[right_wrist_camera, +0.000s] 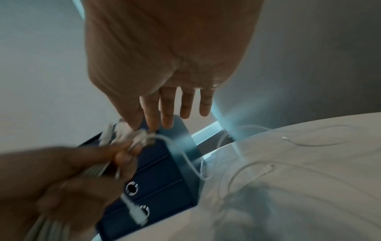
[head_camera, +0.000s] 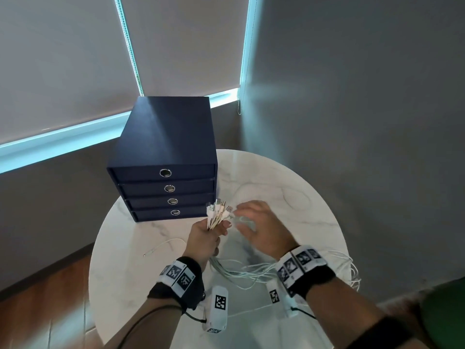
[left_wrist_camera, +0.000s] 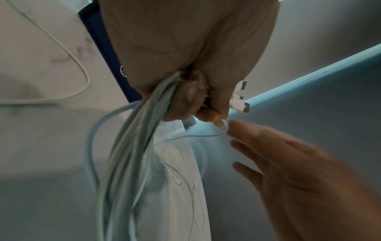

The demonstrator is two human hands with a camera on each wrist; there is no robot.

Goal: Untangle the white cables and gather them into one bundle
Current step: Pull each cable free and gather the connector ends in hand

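My left hand (head_camera: 207, 236) grips a bundle of white cables (head_camera: 239, 272) in a fist above the table. Their connector ends (head_camera: 217, 210) fan out above the fist. The cables hang below it and trail to the table's right edge. In the left wrist view the fingers (left_wrist_camera: 191, 91) curl round the bundle (left_wrist_camera: 132, 146). My right hand (head_camera: 256, 224) hovers just right of the connectors with straight, spread fingers (right_wrist_camera: 171, 107). Its thumb and index tips are at the connector ends (right_wrist_camera: 123, 132); contact is blurred. A single white cable (head_camera: 161, 245) lies loose on the table, left of my left hand.
A dark blue drawer box (head_camera: 163, 157) with several drawers stands at the back left of the round white marble table (head_camera: 264, 172), right behind the hands. More thin cable loops (right_wrist_camera: 253, 169) lie on the table's right half. Walls and window blinds stand behind.
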